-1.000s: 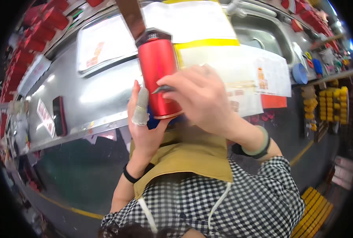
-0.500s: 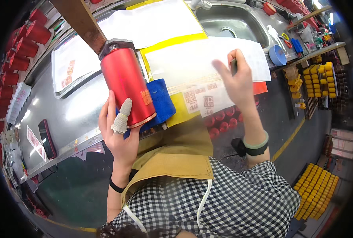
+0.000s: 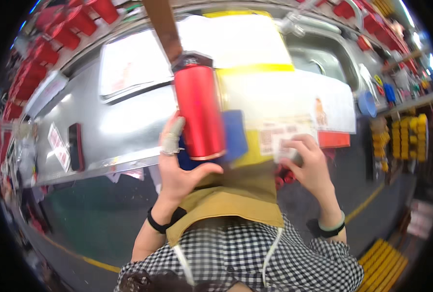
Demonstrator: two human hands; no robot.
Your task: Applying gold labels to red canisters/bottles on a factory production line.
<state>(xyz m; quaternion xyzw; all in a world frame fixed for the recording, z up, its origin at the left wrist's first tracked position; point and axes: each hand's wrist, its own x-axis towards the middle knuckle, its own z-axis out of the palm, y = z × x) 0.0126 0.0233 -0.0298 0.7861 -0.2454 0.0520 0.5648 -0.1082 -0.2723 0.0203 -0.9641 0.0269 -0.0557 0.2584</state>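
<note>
A red metallic cylinder point(image 3: 199, 114) is mounted at its upper end on a dark bracket point(image 3: 192, 59). My left hand point(image 3: 173, 173) is at its lower left, fingers stretched along its side and thumb pointing right below its bottom rim. A whitish knitted cover point(image 3: 172, 138) sits on one of those fingers. My right hand point(image 3: 311, 165) is curled, with a small greyish thing in it that blur keeps me from naming. Beside its fingertips lie translucent sheets with reddish-brown square prints point(image 3: 272, 141). A blue cloth-like pad point(image 3: 234, 136) shows just right of the cylinder.
White paper point(image 3: 260, 92) and a yellow sheet point(image 3: 257, 68) cover the metal worktop. A phone point(image 3: 76, 146) lies left, near a printed strip point(image 3: 59, 146). Behind are a sink point(image 3: 318, 53) and a blue bowl point(image 3: 367, 103). Red cylinders point(image 3: 63, 36) line the far left.
The view has shifted. My right hand has come down to the printed sheets. My left thumb has swung out below the cylinder, whose orange mark no longer shows.
</note>
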